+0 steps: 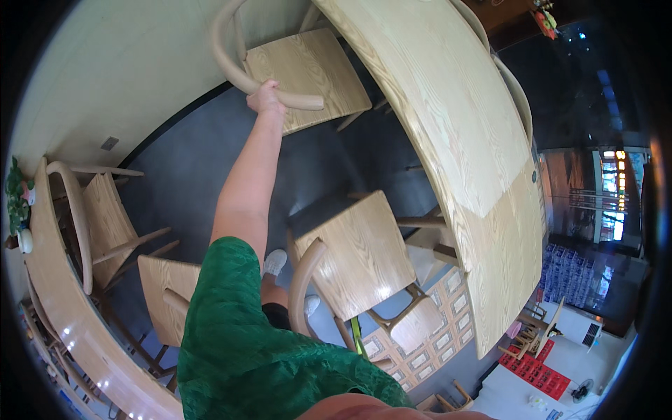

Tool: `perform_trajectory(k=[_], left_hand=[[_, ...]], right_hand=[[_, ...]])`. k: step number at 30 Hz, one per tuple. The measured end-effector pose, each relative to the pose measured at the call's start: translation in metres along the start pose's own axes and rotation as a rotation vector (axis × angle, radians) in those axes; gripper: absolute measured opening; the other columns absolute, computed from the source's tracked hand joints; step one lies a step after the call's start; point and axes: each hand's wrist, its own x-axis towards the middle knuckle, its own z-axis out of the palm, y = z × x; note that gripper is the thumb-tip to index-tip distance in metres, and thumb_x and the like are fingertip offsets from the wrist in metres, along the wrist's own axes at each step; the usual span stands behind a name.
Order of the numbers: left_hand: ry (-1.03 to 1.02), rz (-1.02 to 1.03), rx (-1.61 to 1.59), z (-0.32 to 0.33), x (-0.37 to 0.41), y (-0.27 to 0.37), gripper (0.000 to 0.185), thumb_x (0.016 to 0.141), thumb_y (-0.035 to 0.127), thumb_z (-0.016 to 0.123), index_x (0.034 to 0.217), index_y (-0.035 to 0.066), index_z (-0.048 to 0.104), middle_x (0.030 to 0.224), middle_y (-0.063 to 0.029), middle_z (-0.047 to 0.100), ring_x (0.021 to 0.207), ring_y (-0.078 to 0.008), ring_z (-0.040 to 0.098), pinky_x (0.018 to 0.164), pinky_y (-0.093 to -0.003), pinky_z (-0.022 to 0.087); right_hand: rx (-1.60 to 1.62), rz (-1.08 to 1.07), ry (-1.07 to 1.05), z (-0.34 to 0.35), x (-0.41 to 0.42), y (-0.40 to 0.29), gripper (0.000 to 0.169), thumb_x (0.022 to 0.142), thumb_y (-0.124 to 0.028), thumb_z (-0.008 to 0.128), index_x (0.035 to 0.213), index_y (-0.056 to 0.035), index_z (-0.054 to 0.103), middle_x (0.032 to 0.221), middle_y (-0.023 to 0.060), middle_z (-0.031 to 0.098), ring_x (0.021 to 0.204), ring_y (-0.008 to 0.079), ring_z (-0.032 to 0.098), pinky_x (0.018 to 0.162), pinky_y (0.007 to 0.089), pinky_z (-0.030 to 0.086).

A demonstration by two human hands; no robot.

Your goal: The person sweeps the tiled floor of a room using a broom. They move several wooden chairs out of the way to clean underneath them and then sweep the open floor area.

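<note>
My left hand [266, 97] is closed around the curved wooden top rail [231, 65] of a chair, close to the rail's rounded end. Below it is that chair's wood-grained seat [310, 73], beside a long pale wooden table [446, 94]. My left arm stretches out from a green sleeve. No right hand shows in the view. Nearer my feet is another chair, its square seat [359, 252] beside the same table and its curved rail [304, 283] close to my legs.
More wooden chairs stand at the left, one with a tilted-looking seat [107, 226], near a long curved-looking counter [68, 315]. A pale wall [131, 63] borders the dark floor [210, 142]. A patterned tiled floor section [446, 331], blue-wrapped bottle packs [567, 275] and a fan [581, 391] lie to the right.
</note>
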Motion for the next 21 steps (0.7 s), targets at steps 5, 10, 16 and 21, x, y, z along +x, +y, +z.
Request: perform_trajectory(k=[5, 10, 16, 21], left_hand=[[-0.21, 0.067, -0.077, 0.023, 0.014, -0.023, 0.067, 0.054, 0.009, 0.077, 0.107, -0.007, 0.04, 0.101, -0.0174, 0.051, 0.088, -0.0255, 0.053, 0.077, -0.0357, 0.045], [-0.295, 0.151, 0.57, 0.006, 0.021, -0.005, 0.097, 0.067, 0.035, 0.07, 0.128, -0.005, 0.005, 0.127, -0.0204, 0.031, 0.112, -0.0289, 0.039, 0.092, -0.0351, 0.035], [-0.97, -0.392, 1.184, -0.185, -0.128, 0.033, 0.1, 0.071, 0.051, 0.059, 0.134, 0.01, -0.007, 0.139, -0.0177, 0.01, 0.128, -0.0286, 0.015, 0.1, -0.0433, 0.02], [-0.819, -0.918, 0.824, -0.397, -0.242, 0.055, 0.088, 0.071, 0.01, 0.063, 0.134, 0.007, 0.003, 0.108, -0.0105, 0.046, 0.095, -0.0186, 0.048, 0.08, -0.0346, 0.042]], right_hand=[[-0.077, 0.004, 0.033, -0.009, -0.001, -0.001, 0.016, 0.076, -0.018, 0.055, 0.076, -0.0024, 0.06, 0.052, 0.0094, 0.051, 0.042, 0.0164, 0.049, 0.04, 0.026, 0.039], [-0.342, -0.19, -0.059, -0.058, -0.004, 0.042, 0.015, 0.075, -0.016, 0.056, 0.076, -0.002, 0.061, 0.052, 0.0095, 0.052, 0.043, 0.016, 0.05, 0.041, 0.0257, 0.039], [-0.601, -0.49, -0.096, -0.149, -0.009, 0.131, 0.012, 0.072, -0.013, 0.057, 0.071, -0.0013, 0.061, 0.055, 0.01, 0.053, 0.045, 0.0158, 0.051, 0.042, 0.0256, 0.04], [-0.164, -0.265, -0.059, -0.103, -0.069, 0.113, 0.012, 0.07, -0.013, 0.055, 0.07, -0.0011, 0.058, 0.056, 0.0114, 0.054, 0.044, 0.0161, 0.051, 0.039, 0.0271, 0.039]])
